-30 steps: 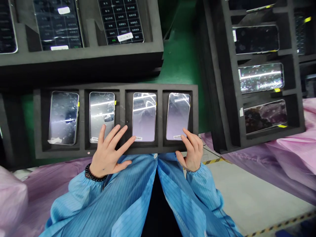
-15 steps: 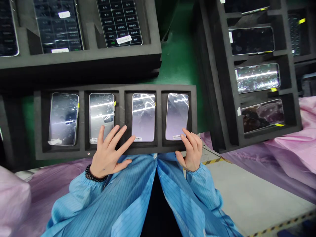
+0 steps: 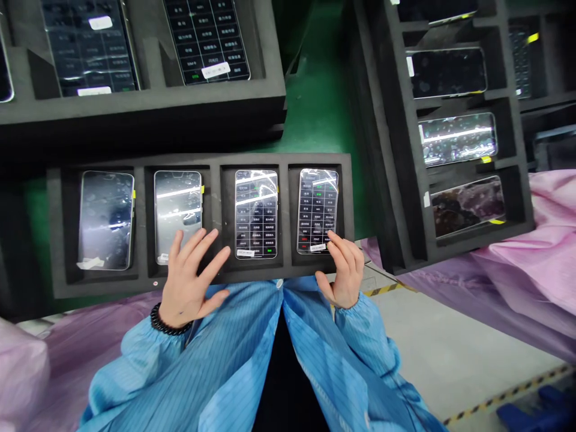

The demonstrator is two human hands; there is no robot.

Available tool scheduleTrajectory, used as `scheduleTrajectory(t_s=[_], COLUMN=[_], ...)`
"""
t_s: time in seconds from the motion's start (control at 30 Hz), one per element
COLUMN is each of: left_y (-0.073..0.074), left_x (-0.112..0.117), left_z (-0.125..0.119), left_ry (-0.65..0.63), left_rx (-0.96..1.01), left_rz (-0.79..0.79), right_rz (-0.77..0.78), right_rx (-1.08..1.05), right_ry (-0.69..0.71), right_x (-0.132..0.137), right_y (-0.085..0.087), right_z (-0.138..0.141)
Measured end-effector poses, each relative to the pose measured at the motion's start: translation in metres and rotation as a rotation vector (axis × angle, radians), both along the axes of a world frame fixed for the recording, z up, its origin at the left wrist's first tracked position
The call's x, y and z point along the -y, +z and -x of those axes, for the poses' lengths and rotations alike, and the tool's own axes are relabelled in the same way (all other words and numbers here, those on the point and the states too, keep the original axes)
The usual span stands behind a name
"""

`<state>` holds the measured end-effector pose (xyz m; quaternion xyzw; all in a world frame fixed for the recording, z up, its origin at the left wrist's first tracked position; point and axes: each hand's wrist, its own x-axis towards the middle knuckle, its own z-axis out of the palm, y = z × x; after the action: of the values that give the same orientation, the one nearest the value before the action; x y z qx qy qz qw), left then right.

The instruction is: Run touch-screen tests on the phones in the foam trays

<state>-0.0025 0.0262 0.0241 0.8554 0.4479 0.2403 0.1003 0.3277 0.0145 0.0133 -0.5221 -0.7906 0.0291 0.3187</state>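
A black foam tray (image 3: pixel 180 161) in front of me has smartphones lying face up in its compartments. My left hand (image 3: pixel 186 282) is open, fingers spread over the front edge by the second phone (image 3: pixel 177 198) from the left, whose screen is bright with reflections. The third phone (image 3: pixel 256 216) and the rightmost phone (image 3: pixel 315 207) show a dark grid of menu cells, with red and green text on the rightmost. My right hand (image 3: pixel 344 270) is open, its fingertips at the lower right of that rightmost phone; contact is unclear. At the far left lies a phone (image 3: pixel 107 222) with a dull grey screen.
A larger foam tray (image 3: pixel 202 105) of phones stands behind, its nearest phone (image 3: pixel 209 36) showing a menu grid. To the right, another foam tray (image 3: pixel 472 252) holds several phones. Green tabletop (image 3: pixel 315 108) shows between the trays. Pink garments of people are at both sides.
The two right-hand phones' screens have switched from plain pale purple to dark menu grids. My view has shifted slightly; both hands keep nearly the same pose over the tray.
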Motion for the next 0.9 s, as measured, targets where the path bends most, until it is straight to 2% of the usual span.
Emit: scheduleTrajectory(t_s=[0.13, 0.2, 0.3, 0.37, 0.47, 0.63, 0.77, 0.9], left_y=[-0.009, -0.01, -0.004, 0.002, 0.01, 0.024, 0.032, 0.029], left_x=[0.009, 0.012, 0.005, -0.007, -0.029, -0.054, -0.058, -0.059], left_z=[0.005, 0.005, -0.004, -0.015, -0.035, -0.06, -0.064, -0.062], left_ry=[0.168, 0.2, 0.223, 0.236, 0.238, 0.243, 0.182, 0.103], left_rx=[0.109, 0.12, 0.126, 0.115, 0.065, 0.008, -0.008, 0.009], left_rz=[-0.066, -0.084, -0.056, 0.025, 0.159, 0.221, 0.185, 0.114], right_rz=[-0.001, 0.049, 0.152, 0.199, 0.243, 0.239, 0.23, 0.198], right_rx=[-0.059, -0.071, -0.016, 0.033, 0.069, 0.066, 0.047, 0.056], right_ry=[-0.086, -0.153, -0.266, -0.317, -0.346, -0.331, -0.353, -0.33], right_x=[-0.001, -0.007, -0.022, -0.033, -0.044, -0.044, -0.046, -0.05], right_y=[0.002, 0.007, 0.015, 0.018, 0.02, 0.019, 0.021, 0.021], right_z=[0.005, 0.006, 0.003, -0.001, -0.004, -0.004, -0.004, -0.006])
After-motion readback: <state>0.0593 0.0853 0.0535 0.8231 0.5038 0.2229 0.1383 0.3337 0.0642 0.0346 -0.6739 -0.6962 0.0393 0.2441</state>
